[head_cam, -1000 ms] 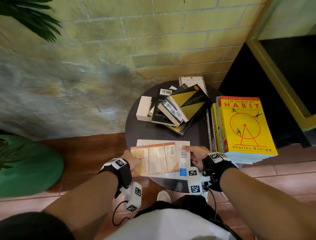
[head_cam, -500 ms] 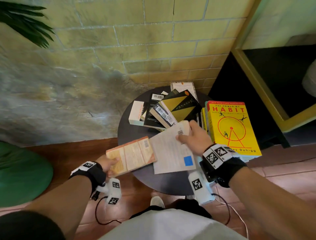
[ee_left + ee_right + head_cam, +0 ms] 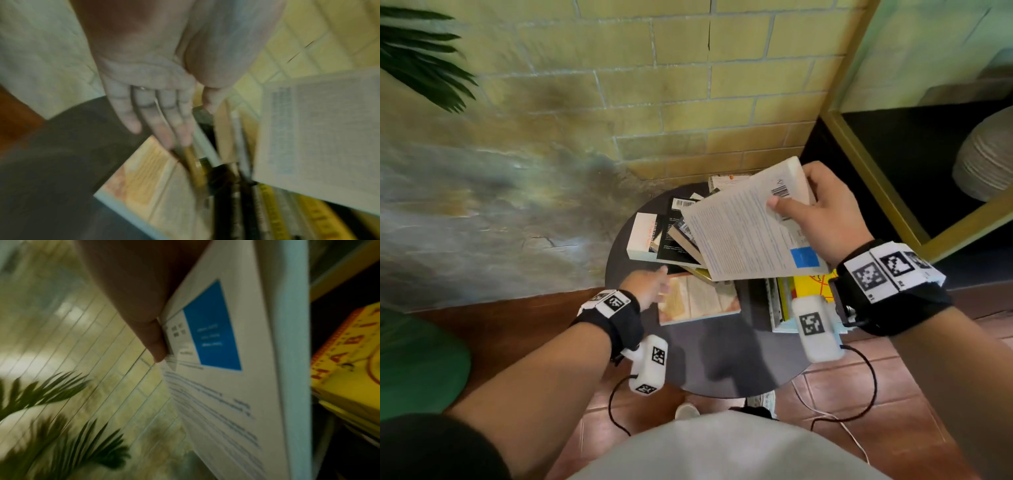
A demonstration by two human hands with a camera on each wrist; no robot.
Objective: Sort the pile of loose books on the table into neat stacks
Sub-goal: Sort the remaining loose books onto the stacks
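Note:
My right hand (image 3: 822, 212) holds a white book (image 3: 743, 233) with a blue patch up in the air over the round dark table (image 3: 722, 359), thumb on its back cover; the same white book (image 3: 226, 369) fills the right wrist view. My left hand (image 3: 650, 284) is empty, its fingers (image 3: 164, 123) straight, reaching over the left end of an orange-and-cream book (image 3: 698, 301) that lies flat on the table. A loose pile of black, white and gold books (image 3: 667, 240) sits behind it. A stack topped by a yellow book (image 3: 808, 287) stands at the table's right.
A yellowish brick wall (image 3: 688, 85) rises right behind the table. A dark cabinet with a gold frame (image 3: 876, 178) is at the right, a green pot (image 3: 414, 359) and palm leaves (image 3: 417, 58) at the left. Cables (image 3: 859, 394) trail over the tiled floor.
My right hand lifted the white book off the table and up to the right. My left hand set the orange-and-cream book down flat and let go, fingers now straight.

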